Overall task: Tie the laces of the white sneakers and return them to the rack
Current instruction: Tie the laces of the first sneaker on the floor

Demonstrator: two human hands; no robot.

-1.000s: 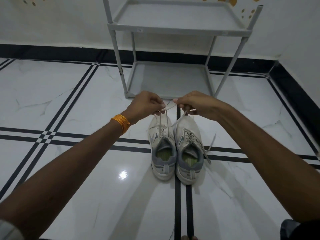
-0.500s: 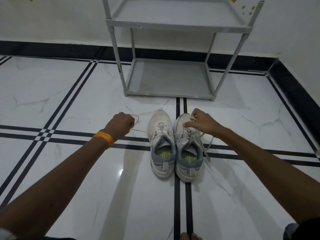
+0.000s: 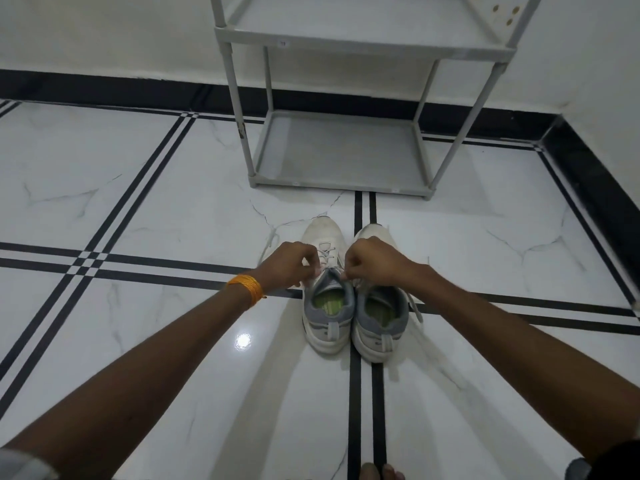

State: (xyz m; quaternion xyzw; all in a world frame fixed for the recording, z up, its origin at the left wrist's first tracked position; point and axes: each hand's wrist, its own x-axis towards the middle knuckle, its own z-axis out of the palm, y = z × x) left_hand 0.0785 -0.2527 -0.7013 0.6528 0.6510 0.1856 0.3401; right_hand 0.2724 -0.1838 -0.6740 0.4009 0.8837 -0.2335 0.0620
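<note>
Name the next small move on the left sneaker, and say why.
Probably cross the two lace ends and pull snug. Both hands, left hand and right hand, pinch laces over the left sneaker, no bow shows, and the rack holds no shoes.

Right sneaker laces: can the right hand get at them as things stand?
Probably yes. The right hand is already over the right sneaker, though pinching the left sneaker lace. A loose lace trails uncovered down the right sneaker's outer side, with nothing in the way.
</note>
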